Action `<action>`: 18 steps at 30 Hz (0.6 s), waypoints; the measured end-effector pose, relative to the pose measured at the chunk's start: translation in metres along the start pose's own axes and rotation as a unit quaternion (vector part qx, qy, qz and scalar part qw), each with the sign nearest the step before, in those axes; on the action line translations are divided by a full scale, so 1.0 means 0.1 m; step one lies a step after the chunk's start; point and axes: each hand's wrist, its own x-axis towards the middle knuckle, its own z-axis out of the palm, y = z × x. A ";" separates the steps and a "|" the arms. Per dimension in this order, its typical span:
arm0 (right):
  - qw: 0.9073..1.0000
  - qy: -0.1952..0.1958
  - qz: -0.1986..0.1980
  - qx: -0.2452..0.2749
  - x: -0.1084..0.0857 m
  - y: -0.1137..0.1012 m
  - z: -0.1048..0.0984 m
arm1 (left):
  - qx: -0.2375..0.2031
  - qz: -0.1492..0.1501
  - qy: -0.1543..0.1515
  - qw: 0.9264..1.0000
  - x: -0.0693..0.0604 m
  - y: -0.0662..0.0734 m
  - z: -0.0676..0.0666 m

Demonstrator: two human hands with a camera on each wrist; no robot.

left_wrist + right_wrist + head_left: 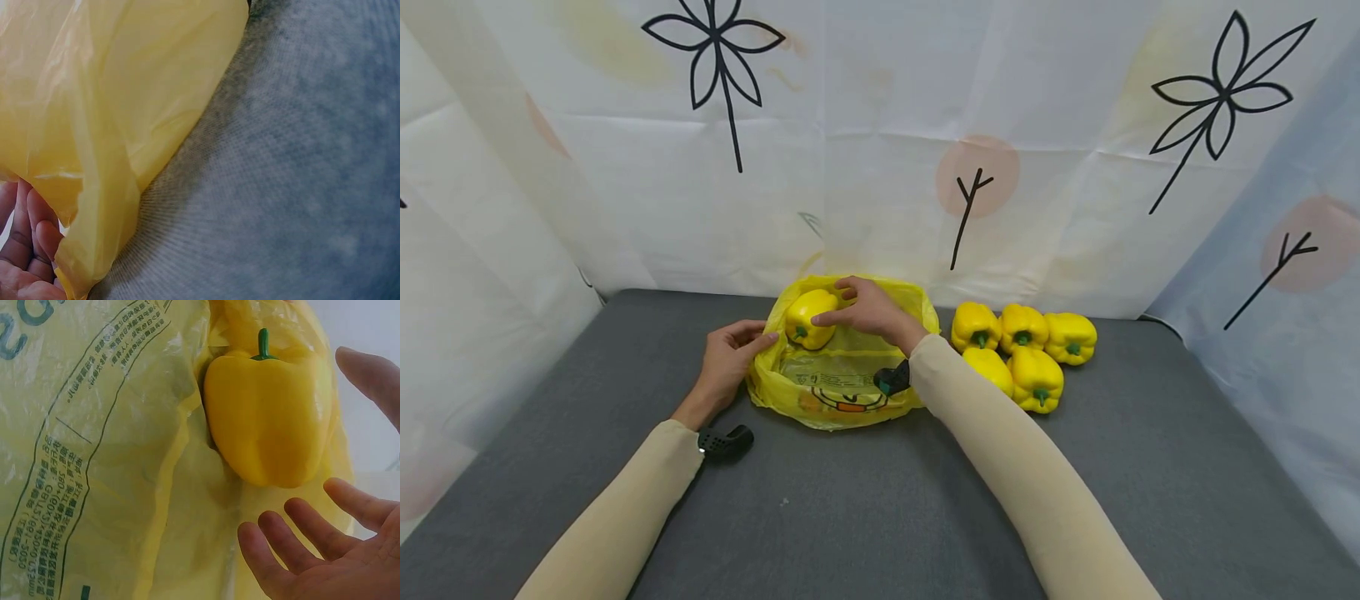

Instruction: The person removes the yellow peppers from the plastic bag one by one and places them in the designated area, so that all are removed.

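A yellow plastic bag (850, 417) lies on the table with its mouth spread wide. Inside, toward its left side, sits one yellow bell pepper (809, 319), its green stem visible in the right wrist view (269, 419). My left hand (726, 358) pinches the bag's left rim; in the left wrist view its fingers (31, 234) are partly covered by the plastic. Over the bag's mouth, my right hand (872, 312) has thumb and fingers spread beside the pepper. The right wrist view shows a gap between these fingertips (306, 519) and the pepper.
Several more yellow bell peppers (1036, 379) are grouped on the grey table (850, 517), just right of the bag. A white printed cloth (880, 100) hangs behind the table and at both sides. Dark wrist devices (726, 443) sit on both arms.
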 end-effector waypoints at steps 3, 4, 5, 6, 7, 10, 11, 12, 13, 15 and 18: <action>1.000 0.003 0.006 -0.002 0.00 0.00 0.02 | -0.001 0.002 0.000 1.000 0.00 0.00 0.00; 1.000 0.004 0.007 -0.003 0.00 0.00 0.03 | -0.001 0.002 -0.001 1.000 0.00 0.00 0.00; 1.000 0.005 0.007 -0.002 0.00 0.00 0.04 | 0.000 0.002 -0.001 1.000 0.00 0.01 0.00; 1.000 0.005 0.008 -0.001 0.00 0.00 0.04 | 0.000 0.001 -0.001 1.000 0.00 0.01 0.00; 1.000 0.006 0.008 0.000 0.01 0.00 0.05 | 0.000 0.001 -0.001 1.000 0.00 0.01 0.00; 1.000 0.009 0.009 0.005 0.03 0.01 0.08 | -0.001 -0.003 -0.001 1.000 -0.01 0.03 0.01; 1.000 0.010 0.009 0.005 0.03 0.01 0.09 | -0.001 -0.004 -0.001 1.000 -0.01 0.04 0.01; 1.000 0.011 0.008 0.005 0.04 0.02 0.10 | -0.001 -0.005 0.000 1.000 -0.01 0.05 0.01; 1.000 0.012 0.006 0.006 0.05 0.02 0.11 | -0.001 -0.006 0.000 1.000 -0.01 0.05 0.01; 1.000 0.013 0.002 0.007 0.05 0.03 0.13 | -0.002 -0.007 0.000 1.000 -0.01 0.05 0.01; 1.000 0.014 -0.005 0.002 0.06 0.04 0.15 | -0.001 -0.008 -0.003 1.000 -0.01 0.05 0.01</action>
